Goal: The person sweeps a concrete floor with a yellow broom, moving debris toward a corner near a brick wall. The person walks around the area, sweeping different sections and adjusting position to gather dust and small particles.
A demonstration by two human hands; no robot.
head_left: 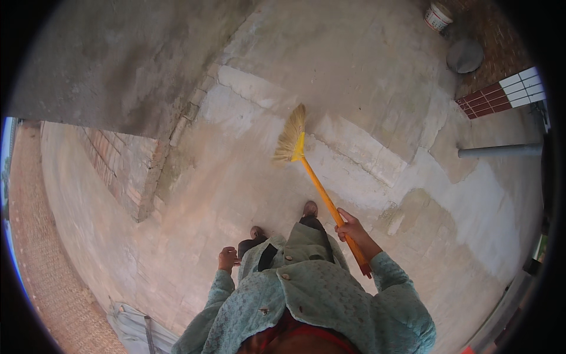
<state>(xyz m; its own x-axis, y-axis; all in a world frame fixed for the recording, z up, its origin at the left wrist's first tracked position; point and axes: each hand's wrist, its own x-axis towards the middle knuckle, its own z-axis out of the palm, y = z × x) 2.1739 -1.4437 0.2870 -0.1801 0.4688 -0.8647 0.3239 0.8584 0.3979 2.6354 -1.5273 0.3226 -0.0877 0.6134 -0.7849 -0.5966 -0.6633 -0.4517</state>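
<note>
My right hand (pixel 352 228) is wrapped round the orange handle of a broom (pixel 326 197), not far from the handle's near end. The broom slants away to the upper left. Its yellow collar leads to a fan of straw-coloured bristles, which lie at the concrete floor (pixel 224 183) ahead of my feet. At my left side hangs my left hand (pixel 228 258), well apart from the broom. Its fingers are curled, and I cannot make out anything in them.
A raised concrete slab (pixel 106 71) with a brick edge fills the upper left. Far right are a white bucket (pixel 438 17), a round grey lid-like disc (pixel 465 56), a red-and-white tiled block (pixel 501 93) and a grey pipe (pixel 500 151). Grey cloth (pixel 132 330) lies at lower left.
</note>
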